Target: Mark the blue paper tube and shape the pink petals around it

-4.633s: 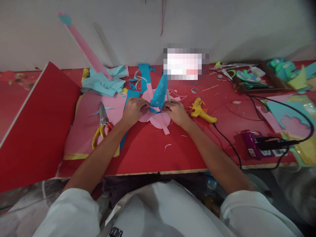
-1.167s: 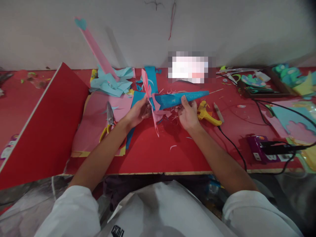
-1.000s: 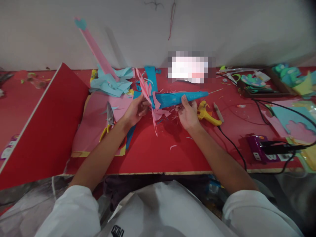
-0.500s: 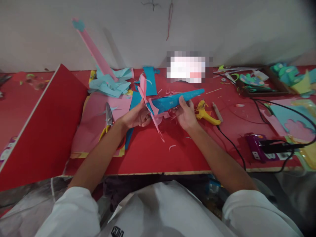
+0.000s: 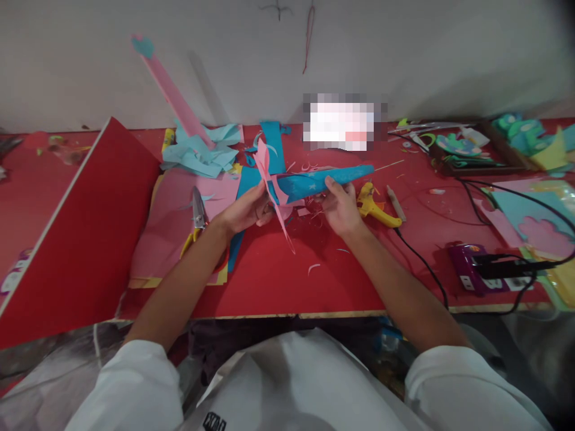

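A blue paper cone (image 5: 309, 184) lies nearly level in the air over the table, its narrow tip to the right. My right hand (image 5: 342, 206) is closed round the narrow half, thumb on top. At the wide left end a thin pink paper piece (image 5: 264, 160) stands edge-on to me, with a pink strip at the cone's rim. My left hand (image 5: 248, 211) is closed on this wide end, by the pink piece; some of its fingers are hidden behind the paper. Just right of my right hand lies a yellow glue gun (image 5: 376, 208).
Scissors (image 5: 197, 212) lie on pink sheets (image 5: 164, 221) at the left, beside a leaning red board (image 5: 90, 239). Light blue scraps (image 5: 197, 157) and a tall pink paper stick (image 5: 175, 96) are behind. At right are a purple pack (image 5: 476, 269), cables and a tray (image 5: 507, 158).
The cone's tip has dropped slightly, so it lies more level. The pink piece has shifted a little with it; both hands keep their hold.
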Tool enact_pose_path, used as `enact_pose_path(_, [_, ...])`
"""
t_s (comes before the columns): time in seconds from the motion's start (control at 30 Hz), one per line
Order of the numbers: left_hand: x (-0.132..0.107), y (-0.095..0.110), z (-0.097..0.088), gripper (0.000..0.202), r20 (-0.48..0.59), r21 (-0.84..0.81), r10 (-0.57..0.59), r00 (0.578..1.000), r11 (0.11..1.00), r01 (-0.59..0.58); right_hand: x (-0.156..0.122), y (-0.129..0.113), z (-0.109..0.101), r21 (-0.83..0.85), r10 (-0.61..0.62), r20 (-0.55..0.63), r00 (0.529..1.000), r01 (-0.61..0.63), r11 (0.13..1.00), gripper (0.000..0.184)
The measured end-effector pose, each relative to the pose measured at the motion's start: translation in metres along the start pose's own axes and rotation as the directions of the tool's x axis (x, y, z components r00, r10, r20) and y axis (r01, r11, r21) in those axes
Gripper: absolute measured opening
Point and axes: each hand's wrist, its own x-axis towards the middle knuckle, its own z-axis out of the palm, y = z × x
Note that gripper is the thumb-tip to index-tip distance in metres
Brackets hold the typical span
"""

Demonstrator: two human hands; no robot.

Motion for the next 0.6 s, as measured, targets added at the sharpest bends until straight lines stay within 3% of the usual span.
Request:
enact_pose_path(0.3, [0.006,0.007,0.004,0.052,-0.164,-0.056,0.102,0.981,0.992,-0.112,0.003,0.004,0.0,0.043,-0.059,-0.01,0.998,0.06,0.997,0.056])
enact_pose_path(0.53, [0.015,0.007,-0.011,0.057,-0.255,-0.091,0.194,0.947,0.971,-0.223,0.007,0.008,-0.003,0.027,-0.081,-0.064,0.995,0.083,0.996,0.056])
enact_pose_path(0.6, [0.017,0.005,-0.015,0.054,-0.238,-0.124,0.165,0.957,0.972,-0.199,0.007,0.007,-0.002,0.03,-0.089,-0.057,0.994,0.091,0.995,0.055])
